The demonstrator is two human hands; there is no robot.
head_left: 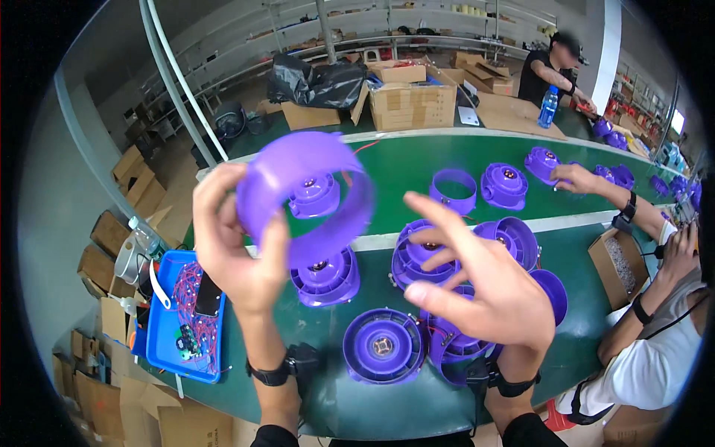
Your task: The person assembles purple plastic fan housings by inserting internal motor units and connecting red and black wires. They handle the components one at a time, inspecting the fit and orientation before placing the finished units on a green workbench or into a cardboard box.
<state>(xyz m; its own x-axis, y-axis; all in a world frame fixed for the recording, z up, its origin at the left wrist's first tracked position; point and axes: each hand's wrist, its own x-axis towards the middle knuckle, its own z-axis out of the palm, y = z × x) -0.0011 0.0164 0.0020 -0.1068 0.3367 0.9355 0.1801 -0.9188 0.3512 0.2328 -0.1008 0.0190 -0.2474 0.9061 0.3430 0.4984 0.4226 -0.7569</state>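
Observation:
My left hand (246,272) grips a purple plastic ring (294,160) by its side, raised over the bench and blurred by motion. My right hand (495,298) has its fingers spread and empty, above a cluster of purple round housings. Among these, a housing (382,345) with a metal centre lies nearest me. A finned housing (325,281) sits below the ring. Another housing (406,253) is partly hidden by my right fingers, and an open purple shell (521,235) stands behind that hand. Through the ring shows a housing (316,200) on the green belt.
On the belt (402,160) stand another ring (454,195) and several housings. A blue tray (165,346) holds red wires and a circuit board. At right, a co-worker's hand (577,179) reaches to the belt, near a small carton (617,267). Cardboard boxes (413,104) line the far side.

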